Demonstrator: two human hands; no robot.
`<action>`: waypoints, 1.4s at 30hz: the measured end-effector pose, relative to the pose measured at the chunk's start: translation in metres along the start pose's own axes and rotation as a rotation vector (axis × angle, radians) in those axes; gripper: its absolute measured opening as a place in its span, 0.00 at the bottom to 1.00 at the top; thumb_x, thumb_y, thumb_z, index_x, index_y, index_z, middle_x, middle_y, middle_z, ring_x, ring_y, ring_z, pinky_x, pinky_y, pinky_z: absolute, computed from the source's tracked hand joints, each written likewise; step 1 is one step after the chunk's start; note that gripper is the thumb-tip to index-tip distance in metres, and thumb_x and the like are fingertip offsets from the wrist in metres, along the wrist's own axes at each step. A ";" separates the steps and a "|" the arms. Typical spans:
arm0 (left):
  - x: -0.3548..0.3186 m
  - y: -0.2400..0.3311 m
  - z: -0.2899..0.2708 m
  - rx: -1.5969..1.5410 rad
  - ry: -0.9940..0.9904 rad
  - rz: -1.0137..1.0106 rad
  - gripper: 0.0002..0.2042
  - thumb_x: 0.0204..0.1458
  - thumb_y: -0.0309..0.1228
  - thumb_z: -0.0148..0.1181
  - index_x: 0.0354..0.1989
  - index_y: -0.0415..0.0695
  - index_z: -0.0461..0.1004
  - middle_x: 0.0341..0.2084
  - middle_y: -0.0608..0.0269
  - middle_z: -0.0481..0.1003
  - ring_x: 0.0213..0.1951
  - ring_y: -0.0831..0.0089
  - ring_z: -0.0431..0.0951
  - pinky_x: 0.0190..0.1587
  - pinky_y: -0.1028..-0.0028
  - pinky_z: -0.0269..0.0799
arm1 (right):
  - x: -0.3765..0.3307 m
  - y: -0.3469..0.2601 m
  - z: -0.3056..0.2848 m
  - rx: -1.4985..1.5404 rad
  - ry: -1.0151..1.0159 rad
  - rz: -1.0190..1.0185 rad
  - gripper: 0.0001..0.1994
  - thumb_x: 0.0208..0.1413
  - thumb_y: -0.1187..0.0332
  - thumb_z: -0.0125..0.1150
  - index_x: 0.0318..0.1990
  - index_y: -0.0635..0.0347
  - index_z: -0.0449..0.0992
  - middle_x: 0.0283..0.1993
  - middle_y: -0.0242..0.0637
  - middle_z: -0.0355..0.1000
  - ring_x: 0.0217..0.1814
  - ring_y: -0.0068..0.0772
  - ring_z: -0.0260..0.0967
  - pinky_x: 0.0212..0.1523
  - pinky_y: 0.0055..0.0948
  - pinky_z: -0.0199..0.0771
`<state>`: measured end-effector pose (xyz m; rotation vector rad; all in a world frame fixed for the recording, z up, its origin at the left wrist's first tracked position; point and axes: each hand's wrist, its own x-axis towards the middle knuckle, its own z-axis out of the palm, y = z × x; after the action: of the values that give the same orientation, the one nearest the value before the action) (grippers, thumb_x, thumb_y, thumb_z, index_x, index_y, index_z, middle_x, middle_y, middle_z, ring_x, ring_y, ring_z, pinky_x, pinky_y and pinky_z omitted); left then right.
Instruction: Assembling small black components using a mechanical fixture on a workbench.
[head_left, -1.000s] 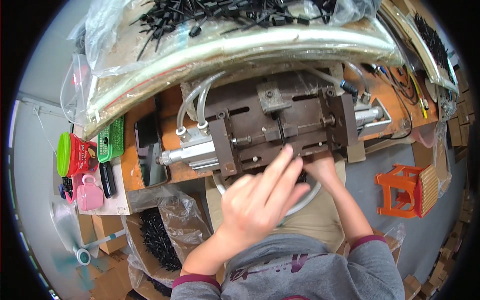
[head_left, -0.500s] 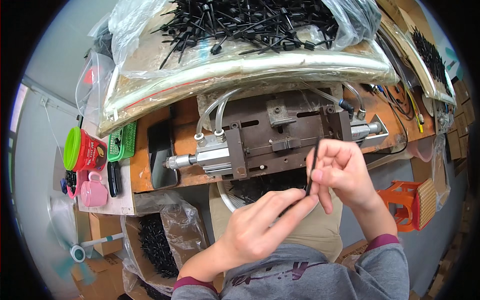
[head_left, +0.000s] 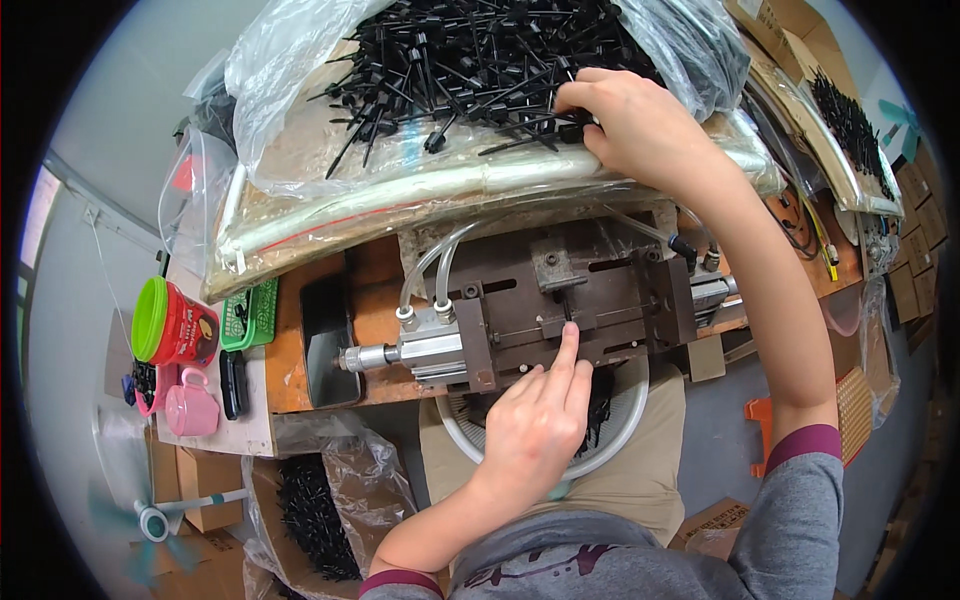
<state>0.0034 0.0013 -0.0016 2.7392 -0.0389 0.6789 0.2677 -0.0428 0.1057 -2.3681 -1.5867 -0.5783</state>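
My left hand [head_left: 535, 425] reaches over the front of a dark metal fixture [head_left: 520, 318]. Its index finger is stretched out, the tip at a small central block [head_left: 567, 327]. A thin black plastic part [head_left: 565, 301] lies in the middle of the fixture, just beyond that fingertip. At the pile of black stemmed plastic parts [head_left: 450, 75], my right hand [head_left: 640, 125] has its fingers curled around one dark part at the near right edge. The fingertips partly hide that part.
Clear air hoses [head_left: 437, 262] run to the silver cylinder [head_left: 432, 352] on the fixture's left. A black phone-like slab [head_left: 328, 340], green basket [head_left: 262, 310] and pink mug [head_left: 193, 405] stand left. Below are a white-rimmed basket [head_left: 632, 430] and a lined carton [head_left: 370, 490] of black parts.
My right hand has gone from beside my left hand up to the pile. The black part held between my hands is now in the fixture, and my left hand has moved onto the central block.
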 end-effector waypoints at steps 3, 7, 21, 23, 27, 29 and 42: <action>0.008 -0.004 -0.002 -0.009 -0.044 0.028 0.13 0.44 0.26 0.71 0.39 0.38 0.78 0.55 0.45 0.77 0.32 0.63 0.84 0.37 0.71 0.80 | -0.008 0.012 -0.002 0.075 0.168 -0.025 0.12 0.51 0.77 0.61 0.44 0.64 0.81 0.43 0.46 0.80 0.47 0.49 0.78 0.50 0.39 0.77; 0.008 0.000 -0.009 0.009 -0.098 0.000 0.15 0.43 0.27 0.73 0.39 0.37 0.78 0.54 0.45 0.78 0.32 0.63 0.84 0.35 0.71 0.80 | -0.028 0.008 -0.024 0.380 0.320 0.154 0.11 0.58 0.73 0.63 0.46 0.68 0.80 0.36 0.46 0.82 0.39 0.40 0.83 0.44 0.31 0.82; 0.033 0.005 -0.032 -0.328 0.352 -0.011 0.18 0.40 0.16 0.74 0.42 0.37 0.79 0.36 0.55 0.80 0.35 0.65 0.82 0.36 0.71 0.79 | -0.123 -0.108 -0.009 1.417 0.127 0.605 0.13 0.71 0.67 0.53 0.50 0.69 0.78 0.38 0.37 0.79 0.37 0.17 0.75 0.36 0.18 0.74; 0.022 0.005 -0.037 -0.332 0.252 -0.025 0.16 0.41 0.17 0.74 0.41 0.37 0.80 0.38 0.55 0.80 0.36 0.66 0.82 0.36 0.71 0.79 | -0.121 -0.093 -0.013 1.349 0.218 0.575 0.13 0.70 0.68 0.54 0.53 0.67 0.76 0.32 0.34 0.77 0.26 0.13 0.68 0.25 0.15 0.66; 0.000 0.004 -0.017 -0.184 0.090 -0.046 0.15 0.41 0.24 0.73 0.40 0.39 0.81 0.51 0.51 0.79 0.38 0.62 0.83 0.40 0.70 0.80 | -0.119 -0.083 -0.029 1.302 0.290 0.628 0.12 0.67 0.69 0.60 0.54 0.64 0.72 0.19 0.25 0.70 0.14 0.09 0.57 0.16 0.13 0.50; -0.002 0.002 -0.006 -0.102 0.054 -0.009 0.14 0.42 0.25 0.73 0.39 0.39 0.80 0.53 0.51 0.78 0.37 0.64 0.83 0.39 0.71 0.79 | -0.125 -0.078 -0.033 1.182 0.300 0.602 0.13 0.65 0.71 0.62 0.53 0.64 0.73 0.18 0.24 0.71 0.15 0.08 0.59 0.16 0.12 0.50; 0.035 -0.015 -0.036 -0.207 -0.113 0.013 0.13 0.45 0.30 0.75 0.39 0.41 0.81 0.43 0.53 0.83 0.31 0.67 0.84 0.34 0.71 0.79 | -0.175 -0.080 -0.029 0.713 0.105 0.281 0.15 0.47 0.78 0.74 0.45 0.62 0.82 0.35 0.32 0.69 0.30 0.22 0.67 0.28 0.21 0.68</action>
<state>0.0195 0.0288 0.0402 2.5756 -0.1441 0.4933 0.1294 -0.1686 0.0515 -1.9155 -1.1251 -0.0492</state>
